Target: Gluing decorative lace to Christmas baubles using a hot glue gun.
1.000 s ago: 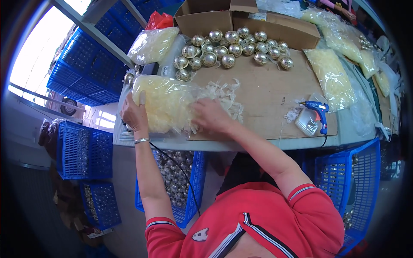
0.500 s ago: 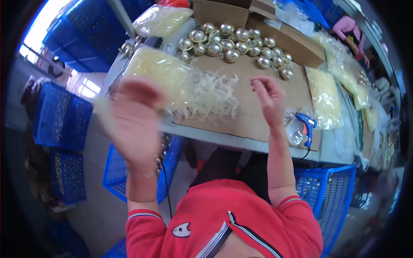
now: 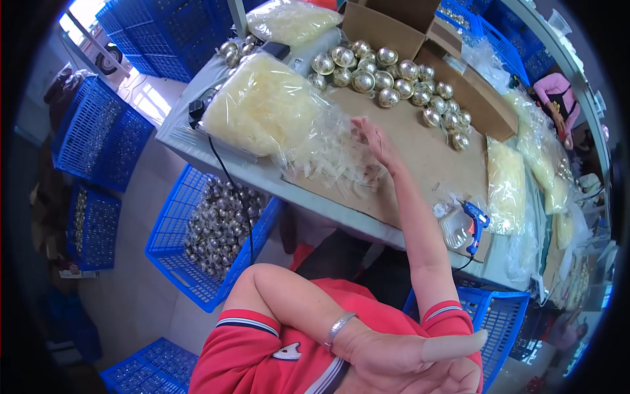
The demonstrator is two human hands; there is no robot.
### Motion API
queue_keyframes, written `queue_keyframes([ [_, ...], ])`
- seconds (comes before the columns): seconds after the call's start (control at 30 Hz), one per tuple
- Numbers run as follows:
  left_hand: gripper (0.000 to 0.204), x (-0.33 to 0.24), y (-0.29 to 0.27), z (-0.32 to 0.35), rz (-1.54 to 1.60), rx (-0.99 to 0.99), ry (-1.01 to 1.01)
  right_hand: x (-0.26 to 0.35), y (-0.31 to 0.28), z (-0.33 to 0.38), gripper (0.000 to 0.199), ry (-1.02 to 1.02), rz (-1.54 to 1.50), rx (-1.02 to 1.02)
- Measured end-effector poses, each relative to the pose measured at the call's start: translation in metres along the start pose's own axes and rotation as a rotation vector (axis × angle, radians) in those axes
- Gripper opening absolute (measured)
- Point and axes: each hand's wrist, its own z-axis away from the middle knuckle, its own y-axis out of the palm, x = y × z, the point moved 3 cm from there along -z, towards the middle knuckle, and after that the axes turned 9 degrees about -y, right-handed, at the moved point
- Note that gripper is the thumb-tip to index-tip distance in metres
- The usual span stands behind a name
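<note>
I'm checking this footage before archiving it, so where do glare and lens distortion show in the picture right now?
In the head view, glints streak the big clear bag of pale yellow material; also in the head view, a bright patch washes the floor at upper left, the grey beam at upper right bows with the fisheye lens, and the picture's corners fall black.

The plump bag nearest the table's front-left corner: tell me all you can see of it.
The bag is clear, glossy and wrinkled, plastic by its look, and full of pale yellow filling. It lies flat on the table; pale strips spread from its right end onto cardboard. Neither hand is on its plump part.
</note>
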Motion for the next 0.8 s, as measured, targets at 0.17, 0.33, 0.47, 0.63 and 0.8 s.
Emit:
queue_keyframes([
  [0.17,0.065,-0.010,0.027,-0.011,0.062,-0.088,0.012,0.081,-0.040,0.013,0.041,-0.173,0.207,-0.209],
  [0.33,0.063,0.001,0.007,-0.010,0.387,0.136,-0.091,0.154,-0.070,0.034,0.016,-0.433,-0.084,-0.417],
  [0.47,0.060,0.004,0.003,-0.006,0.278,0.145,-0.094,0.158,-0.092,0.047,0.015,-0.453,-0.278,-0.451],
  [0.63,0.058,-0.005,0.019,-0.005,0.075,-0.106,-0.028,0.144,-0.080,0.042,0.018,-0.327,-0.546,-0.473],
  [0.8,0.038,-0.018,-0.010,0.023,-0.110,0.007,0.015,0.164,-0.084,0.048,0.018,-0.335,-0.538,-0.479],
])
